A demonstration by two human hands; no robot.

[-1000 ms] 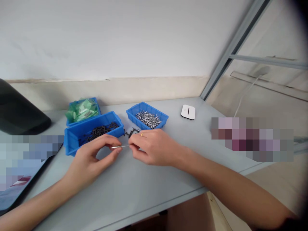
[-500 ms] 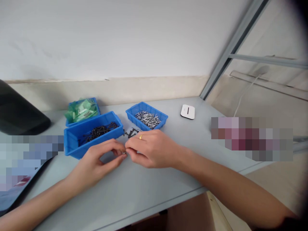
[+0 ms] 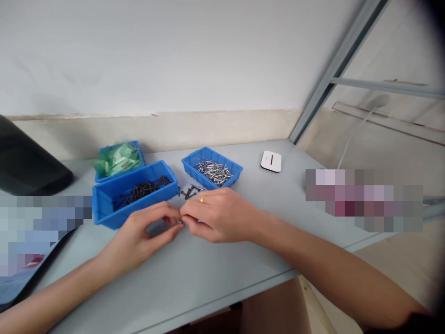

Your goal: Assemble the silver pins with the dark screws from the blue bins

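Note:
My left hand (image 3: 148, 234) and my right hand (image 3: 219, 215) meet fingertip to fingertip low over the grey desk. Thumb and fingers of the left are pinched at a tiny metallic piece (image 3: 181, 222), mostly covered, whose kind I cannot make out. The right hand, with a gold ring, has its fingers closed at the same spot; whatever is in them is hidden. Just behind the fingers lie several loose dark screws (image 3: 189, 191). A blue bin of dark screws (image 3: 146, 189) stands behind the left hand, and a blue bin of silver pin-like fasteners (image 3: 213, 172) behind the right.
At the back left, another blue bin (image 3: 139, 147) holds green plastic packets (image 3: 121, 159). A white square device (image 3: 271, 161) sits at the back right of the desk (image 3: 167, 287). A dark cylindrical object (image 3: 28, 160) is at far left, above a blurred-out flat item. A metal frame rises at right.
Both hands stay nearly in place, fingertips still together. Only slight shifts of the fingers show; the bins and loose screws have not moved.

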